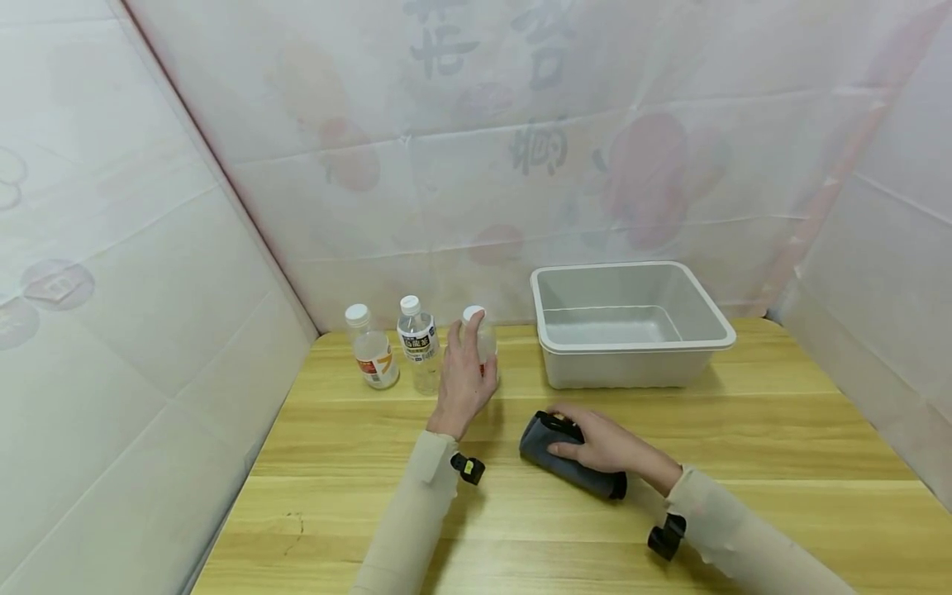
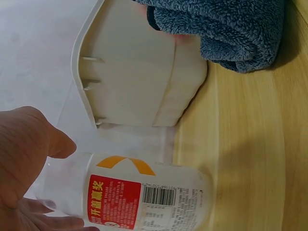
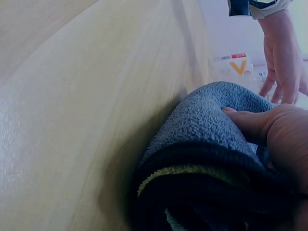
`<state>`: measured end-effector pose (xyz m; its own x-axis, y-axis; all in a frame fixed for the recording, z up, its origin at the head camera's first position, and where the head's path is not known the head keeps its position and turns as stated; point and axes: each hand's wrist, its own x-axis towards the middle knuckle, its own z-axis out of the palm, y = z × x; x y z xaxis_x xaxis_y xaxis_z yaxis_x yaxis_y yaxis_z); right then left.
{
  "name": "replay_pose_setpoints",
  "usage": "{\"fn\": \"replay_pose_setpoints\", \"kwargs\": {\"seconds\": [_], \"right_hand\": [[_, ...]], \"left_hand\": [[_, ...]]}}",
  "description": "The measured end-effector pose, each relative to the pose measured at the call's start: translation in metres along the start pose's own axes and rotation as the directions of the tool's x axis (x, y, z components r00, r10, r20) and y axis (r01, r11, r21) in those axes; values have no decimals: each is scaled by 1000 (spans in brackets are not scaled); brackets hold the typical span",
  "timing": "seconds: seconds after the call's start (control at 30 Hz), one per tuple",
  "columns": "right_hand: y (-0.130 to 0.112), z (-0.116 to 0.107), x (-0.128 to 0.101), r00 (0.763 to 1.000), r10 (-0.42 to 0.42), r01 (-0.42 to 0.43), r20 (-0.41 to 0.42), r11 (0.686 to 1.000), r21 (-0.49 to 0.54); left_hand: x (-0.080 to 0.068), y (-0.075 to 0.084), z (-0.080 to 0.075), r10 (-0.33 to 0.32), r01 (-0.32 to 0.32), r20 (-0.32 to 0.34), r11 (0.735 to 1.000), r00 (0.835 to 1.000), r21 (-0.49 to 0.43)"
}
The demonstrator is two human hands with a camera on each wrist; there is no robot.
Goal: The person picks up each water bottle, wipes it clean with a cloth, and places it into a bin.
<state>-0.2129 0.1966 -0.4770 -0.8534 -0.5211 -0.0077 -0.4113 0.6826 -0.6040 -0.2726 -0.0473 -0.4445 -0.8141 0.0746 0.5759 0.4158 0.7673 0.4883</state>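
Three clear plastic bottles with white caps stand at the back left of the wooden table. My left hand (image 1: 464, 359) reaches to the rightmost bottle (image 1: 479, 326). In the left wrist view my left hand (image 2: 29, 163) has its thumb on one side of this red-labelled bottle (image 2: 144, 197) and its fingers on the other. The bottle stands on the table. My right hand (image 1: 598, 442) grips a rolled dark grey towel (image 1: 568, 463) lying in the middle of the table. In the right wrist view the thumb of my right hand (image 3: 284, 134) presses on the towel (image 3: 202, 139).
A pale grey plastic tub (image 1: 625, 368) stands empty at the back right, just behind the towel. An orange-labelled bottle (image 1: 372, 351) and a white-labelled bottle (image 1: 418, 343) stand left of the held one. Plastic sheeting walls close in the table on three sides.
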Motion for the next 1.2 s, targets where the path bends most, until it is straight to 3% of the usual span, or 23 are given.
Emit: {"fn": "replay_pose_setpoints", "kwargs": {"seconds": [0.4,0.6,0.97,1.2], "right_hand": [[0,-3,0,998,-47,50,-45,997,63],[2,-5,-1,994,25,-13,-109,994,106],[-8,-17,2,976,161,-134,-145,975,180],[-20,-30,-1,972,172,-139,-157,969,202]], "left_hand": [[-2,-3,4,-22,23,14,998,1000,-50],[-4,-4,3,-1,2,12,998,1000,-64],[-10,-5,1,57,-54,30,995,998,-83],[-15,-4,-3,80,-74,73,994,994,-81]]}}
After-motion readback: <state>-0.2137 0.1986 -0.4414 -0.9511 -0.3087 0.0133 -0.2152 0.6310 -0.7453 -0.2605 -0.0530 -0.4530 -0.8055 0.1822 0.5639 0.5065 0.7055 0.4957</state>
